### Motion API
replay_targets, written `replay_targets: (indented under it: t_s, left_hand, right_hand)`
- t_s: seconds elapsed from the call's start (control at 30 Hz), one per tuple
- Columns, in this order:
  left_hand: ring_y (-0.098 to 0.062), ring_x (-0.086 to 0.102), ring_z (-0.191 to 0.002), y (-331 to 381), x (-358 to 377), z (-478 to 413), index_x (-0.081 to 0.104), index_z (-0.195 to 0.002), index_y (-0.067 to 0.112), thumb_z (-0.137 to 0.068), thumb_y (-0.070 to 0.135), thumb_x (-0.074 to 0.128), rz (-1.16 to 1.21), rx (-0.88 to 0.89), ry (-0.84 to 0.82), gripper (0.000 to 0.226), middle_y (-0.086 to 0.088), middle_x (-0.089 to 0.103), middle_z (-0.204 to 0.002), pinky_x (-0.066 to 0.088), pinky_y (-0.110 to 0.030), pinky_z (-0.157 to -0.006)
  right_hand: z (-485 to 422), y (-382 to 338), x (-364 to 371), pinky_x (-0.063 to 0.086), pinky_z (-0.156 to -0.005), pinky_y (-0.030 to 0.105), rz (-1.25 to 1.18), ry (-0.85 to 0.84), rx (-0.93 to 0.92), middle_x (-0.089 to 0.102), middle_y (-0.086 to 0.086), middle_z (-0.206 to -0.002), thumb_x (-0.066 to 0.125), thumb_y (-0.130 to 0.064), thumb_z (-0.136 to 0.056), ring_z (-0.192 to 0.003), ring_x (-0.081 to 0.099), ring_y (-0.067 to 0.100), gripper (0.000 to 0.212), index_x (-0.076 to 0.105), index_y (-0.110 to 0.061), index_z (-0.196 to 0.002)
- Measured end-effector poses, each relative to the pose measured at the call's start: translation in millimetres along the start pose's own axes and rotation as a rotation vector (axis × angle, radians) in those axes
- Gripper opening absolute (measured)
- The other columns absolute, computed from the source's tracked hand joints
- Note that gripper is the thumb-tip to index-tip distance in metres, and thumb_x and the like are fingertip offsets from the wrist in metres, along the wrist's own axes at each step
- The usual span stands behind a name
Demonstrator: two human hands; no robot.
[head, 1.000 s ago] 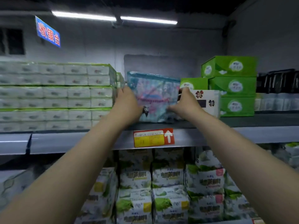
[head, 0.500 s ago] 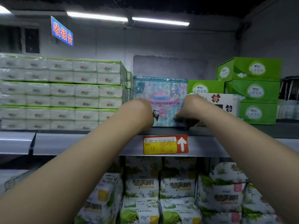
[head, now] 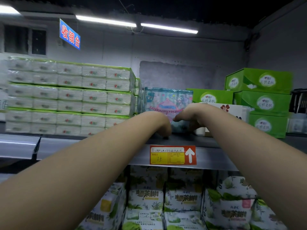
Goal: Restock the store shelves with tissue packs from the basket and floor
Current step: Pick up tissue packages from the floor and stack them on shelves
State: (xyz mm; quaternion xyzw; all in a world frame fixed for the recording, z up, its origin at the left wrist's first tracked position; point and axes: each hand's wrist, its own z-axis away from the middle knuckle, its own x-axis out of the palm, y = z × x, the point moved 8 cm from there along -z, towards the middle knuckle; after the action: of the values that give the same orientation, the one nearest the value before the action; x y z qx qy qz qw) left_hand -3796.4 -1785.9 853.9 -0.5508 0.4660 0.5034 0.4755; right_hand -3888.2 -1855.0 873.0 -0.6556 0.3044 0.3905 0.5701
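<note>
Top shelf (head: 54,143) spans mid frame. White tissue stack (head: 69,97) left, green tissue boxes (head: 264,103) right. Cartoon-print tissue pack (head: 166,98) upright at centre between them. Left hand (head: 160,123) and right hand (head: 191,115) bent down at its front, grip unclear. Price label (head: 167,155) below.

The dark shelf (head: 182,140) carried a cartoon-printed tissue pack (head: 166,99) standing upright. Just left of that pack rose a stack of green-trimmed white packs (head: 69,97); right of it sat a white flowered box (head: 232,110) and stacked green boxes (head: 265,103). Below it, a price label (head: 172,155) was stuck on the shelf's front edge.
</note>
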Motion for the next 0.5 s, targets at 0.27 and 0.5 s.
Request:
replay_targets:
  t_s: [0.27, 0.5]
  left_hand:
    - [-0.028, 0.048, -0.129, -4, 8, -28, 0.029, -0.149, 0.005, -0.103, 0.020, 0.040, 0.030, -0.024, -0.134, 0.049, -0.015, 0.046, -0.143, 0.041, -0.035, -0.099]
    - [-0.031, 0.040, -0.134, -19, 18, -71, 0.019, -0.151, 0.005, -0.103, 0.027, 0.039, 0.060, -0.070, -0.204, 0.057, -0.017, 0.039, -0.147, 0.034, -0.038, -0.111]
  right_hand:
    - [-32, -13, 28, 0.048, -0.092, 0.038, -0.001, -0.072, -0.063, 0.046, 0.013, -0.144, 0.060, -0.028, -0.095, -0.115, 0.053, 0.030, 0.060, 0.035, -0.018, -0.148]
    - [-56, -20, 34, 0.048, -0.095, 0.038, 0.012, -0.122, -0.037, 0.049, 0.013, -0.136, 0.060, -0.032, -0.094, -0.116, 0.053, 0.030, 0.060, 0.036, -0.016, -0.147]
